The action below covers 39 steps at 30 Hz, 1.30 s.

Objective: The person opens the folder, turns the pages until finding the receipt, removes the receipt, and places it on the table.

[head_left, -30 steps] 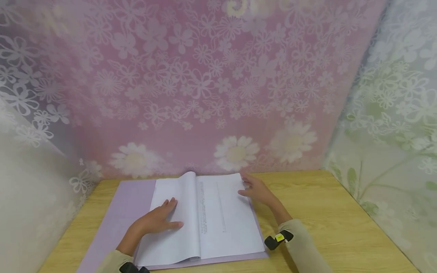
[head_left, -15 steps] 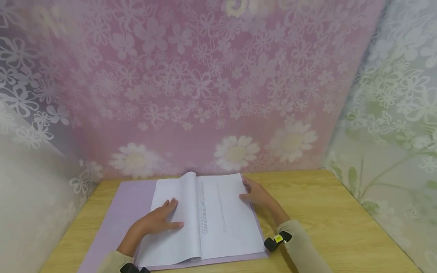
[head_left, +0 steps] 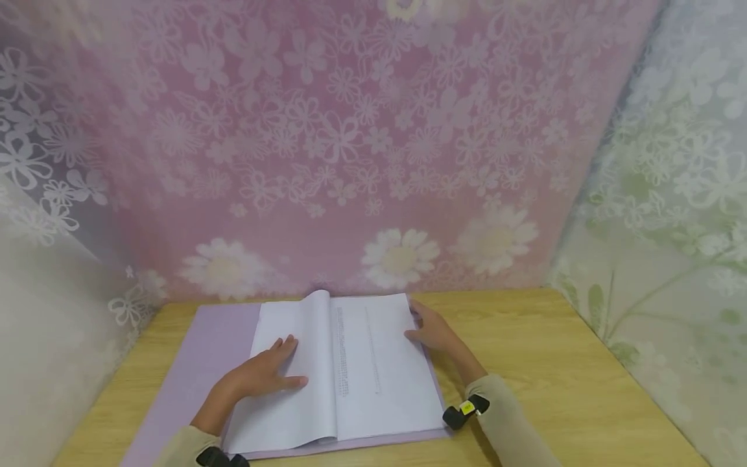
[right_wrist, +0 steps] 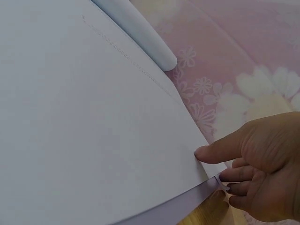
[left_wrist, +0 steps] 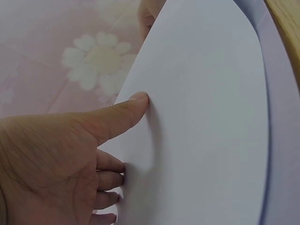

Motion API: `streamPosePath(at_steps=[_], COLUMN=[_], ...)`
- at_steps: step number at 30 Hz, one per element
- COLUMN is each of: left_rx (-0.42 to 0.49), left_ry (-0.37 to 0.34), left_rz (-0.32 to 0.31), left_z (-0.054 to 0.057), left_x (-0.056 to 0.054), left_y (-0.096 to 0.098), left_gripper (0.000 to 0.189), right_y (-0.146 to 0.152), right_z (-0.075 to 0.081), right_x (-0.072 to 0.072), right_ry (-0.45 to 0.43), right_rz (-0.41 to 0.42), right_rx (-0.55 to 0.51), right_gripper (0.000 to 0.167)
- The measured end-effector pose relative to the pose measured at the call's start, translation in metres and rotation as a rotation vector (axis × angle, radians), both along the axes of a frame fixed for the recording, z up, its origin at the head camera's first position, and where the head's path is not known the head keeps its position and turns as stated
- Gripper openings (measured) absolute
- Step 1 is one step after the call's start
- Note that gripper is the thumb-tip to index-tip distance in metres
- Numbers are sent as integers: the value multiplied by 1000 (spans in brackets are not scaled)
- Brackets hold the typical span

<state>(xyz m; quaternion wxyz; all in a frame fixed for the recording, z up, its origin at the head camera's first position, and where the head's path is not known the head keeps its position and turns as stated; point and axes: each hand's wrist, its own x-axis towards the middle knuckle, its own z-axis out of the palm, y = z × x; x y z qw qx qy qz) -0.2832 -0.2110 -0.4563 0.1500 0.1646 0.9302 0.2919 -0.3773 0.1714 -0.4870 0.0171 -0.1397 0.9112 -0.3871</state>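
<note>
A folder with a light purple cover (head_left: pixel 213 340) lies open on the table, filled with white sheets. My left hand (head_left: pixel 257 377) rests on the left-hand page (head_left: pixel 280 418), fingers spread and thumb toward the fold; the left wrist view shows its thumb pressing the blank paper (left_wrist: pixel 211 108). At the upper right edge, my right hand (head_left: pixel 433 332) pinches the right-hand page (head_left: pixel 403 370), which carries two columns of small print. In the right wrist view the thumb (right_wrist: pixel 220 149) lies on top of the sheet near its corner, with the other fingers curled at the edge.
The wooden table (head_left: pixel 525 350) extends to the right of the folder. A pink flowered backdrop (head_left: pixel 327 162) rises behind it, with a pale flowered panel (head_left: pixel 671 259) on the right. The turned pages bulge upward along the fold.
The right hand has slid slightly down the page's edge, its fingers drawing in closer. The left hand stays on its page. The head view has shifted a little.
</note>
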Motion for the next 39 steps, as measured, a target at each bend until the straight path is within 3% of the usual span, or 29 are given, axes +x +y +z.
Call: streamPosePath(at_steps=[8,18,23,28,35,39], left_rx=[8,6,4,5,0,4], left_ry=[-3,23,5,3,13,13], left_rz=[-23,-17,-13,-11,-19,-23], left_z=[-2,2,5,1,4,4], left_x=[1,-1,-1,1,2,1], left_y=[0,-2,-3,-4,-4,-3], left_gripper=[99,100,100,100,99,100], right_y=[3,7,6,-1,-3,-3], right_z=[-1,7,-2,-12,-8,2], right_x=[5,-8,-10,-6,-5,-7], right_ry=[17,21,-42,-55,44,78], right_rz=[-29,-10,17,-22,-15,57], right_rx=[-89,-138,-112,-156,-195,-287], right_gripper=[79,77,79,77,74,71])
